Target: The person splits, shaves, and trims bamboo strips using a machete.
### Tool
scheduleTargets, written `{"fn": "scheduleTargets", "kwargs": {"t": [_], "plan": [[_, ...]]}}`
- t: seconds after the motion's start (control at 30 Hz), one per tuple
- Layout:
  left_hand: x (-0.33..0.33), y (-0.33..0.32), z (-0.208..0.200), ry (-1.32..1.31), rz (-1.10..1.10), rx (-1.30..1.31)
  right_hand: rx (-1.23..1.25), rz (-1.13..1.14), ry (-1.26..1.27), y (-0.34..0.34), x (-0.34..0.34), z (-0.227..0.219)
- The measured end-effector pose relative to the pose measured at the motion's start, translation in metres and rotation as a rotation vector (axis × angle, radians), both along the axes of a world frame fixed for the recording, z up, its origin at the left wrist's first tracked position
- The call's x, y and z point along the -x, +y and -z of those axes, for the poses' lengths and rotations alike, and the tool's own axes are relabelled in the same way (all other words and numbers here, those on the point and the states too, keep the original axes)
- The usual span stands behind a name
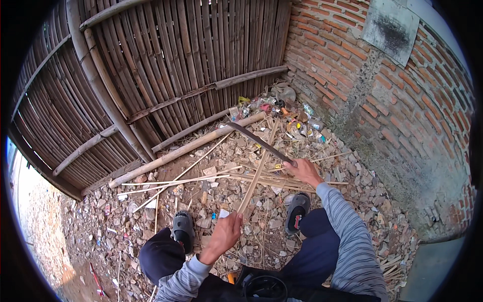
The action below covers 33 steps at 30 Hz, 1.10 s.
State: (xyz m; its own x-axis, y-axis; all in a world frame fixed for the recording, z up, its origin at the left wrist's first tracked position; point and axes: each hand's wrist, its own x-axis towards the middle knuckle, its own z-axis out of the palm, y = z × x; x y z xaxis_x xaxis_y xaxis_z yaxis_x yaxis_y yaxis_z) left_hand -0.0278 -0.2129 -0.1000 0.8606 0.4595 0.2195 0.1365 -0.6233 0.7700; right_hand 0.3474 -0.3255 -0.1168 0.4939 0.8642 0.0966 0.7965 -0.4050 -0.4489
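My left hand is closed around the near end of a flat bamboo strip. The strip slants up and away toward the far pile of litter. My right hand grips the handle of a machete with a long dark blade, which points to the far left. The blade crosses over the upper part of the strip; whether the two touch I cannot tell. Beneath and beside the strip lie several thin split bamboo sticks on the stony ground.
A thick bamboo pole lies along the foot of the bamboo-slat fence. Mixed litter fills the corner by the brick wall. My shoes stand on rubble either side of the strip. More split sticks lie at the lower right.
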Motion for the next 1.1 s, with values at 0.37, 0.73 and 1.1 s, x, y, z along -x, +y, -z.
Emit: {"fn": "scheduleTargets", "kwargs": {"t": [0.37, 0.73, 1.1], "plan": [[-0.003, 0.003, 0.023, 0.140, -0.049, 0.262, 0.081, -0.015, 0.008, -0.003, 0.026, 0.001], [0.020, -0.002, 0.001, 0.126, -0.067, 0.099, -0.033, 0.067, -0.069, 0.018, -0.010, 0.019], [0.048, 0.038, -0.025, 0.186, -0.112, 1.049, -0.652, 1.343, 0.829, -0.115, -0.180, 0.167]]}}
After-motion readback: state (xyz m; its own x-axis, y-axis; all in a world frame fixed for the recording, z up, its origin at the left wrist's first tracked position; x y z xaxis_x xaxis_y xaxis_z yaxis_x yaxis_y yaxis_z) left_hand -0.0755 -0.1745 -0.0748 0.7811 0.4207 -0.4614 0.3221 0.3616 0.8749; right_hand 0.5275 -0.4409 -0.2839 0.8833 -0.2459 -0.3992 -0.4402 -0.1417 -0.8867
